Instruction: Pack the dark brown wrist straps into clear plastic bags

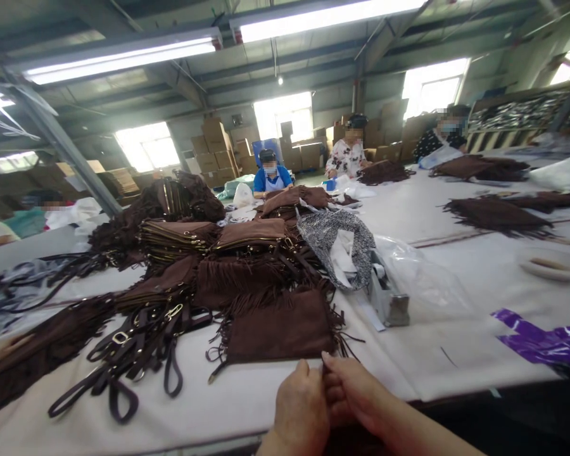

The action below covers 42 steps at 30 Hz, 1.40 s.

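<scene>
At the near table edge my left hand (pixel 301 405) and my right hand (pixel 346 389) are together, fingers curled and thumbs side by side. Both look closed; what they grip is mostly hidden, though dark brown material shows beneath them. Just beyond the fingertips lies a flat brown fringed pouch (pixel 280 326). Left of it are dark leather straps (pixel 156 348) with gold clips and loops. More brown zippered pouches (pixel 251 234) are stacked behind.
Right of the stack stand a grey tape dispenser (pixel 389 294) and a speckled cloth (pixel 335 244). Purple plastic (pixel 546 339) and a shallow dish (pixel 551 263) lie farther right. A co-worker's hand (pixel 4 348) rests at the far left. Several people sit across the table.
</scene>
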Each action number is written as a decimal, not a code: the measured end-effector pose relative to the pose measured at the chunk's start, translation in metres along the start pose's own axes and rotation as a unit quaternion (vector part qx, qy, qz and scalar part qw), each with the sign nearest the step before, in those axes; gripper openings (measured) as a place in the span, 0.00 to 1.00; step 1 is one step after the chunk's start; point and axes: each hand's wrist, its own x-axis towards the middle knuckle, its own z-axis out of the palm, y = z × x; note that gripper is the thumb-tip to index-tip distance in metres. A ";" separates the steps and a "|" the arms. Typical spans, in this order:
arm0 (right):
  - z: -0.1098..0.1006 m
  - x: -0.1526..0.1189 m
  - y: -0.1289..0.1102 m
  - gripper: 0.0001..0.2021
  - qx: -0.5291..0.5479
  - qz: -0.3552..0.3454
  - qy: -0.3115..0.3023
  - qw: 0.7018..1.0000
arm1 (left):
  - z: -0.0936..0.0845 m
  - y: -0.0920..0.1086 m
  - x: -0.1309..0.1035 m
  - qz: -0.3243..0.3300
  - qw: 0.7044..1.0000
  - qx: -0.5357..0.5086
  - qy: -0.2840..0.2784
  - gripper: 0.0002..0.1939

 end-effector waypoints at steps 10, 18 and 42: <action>-0.002 -0.018 -0.015 0.10 -0.357 -0.323 0.070 0.874 | -0.005 -0.008 0.010 -0.253 0.644 -0.706 -0.152 0.27; -0.028 -0.022 -0.040 0.17 -0.419 -0.410 0.143 0.798 | -0.044 -0.004 0.027 -0.253 0.588 -0.766 -0.054 0.11; 0.001 0.014 -0.091 0.18 -0.052 -0.272 -0.190 0.942 | -0.099 -0.007 0.053 -0.145 0.394 -0.901 -0.109 0.08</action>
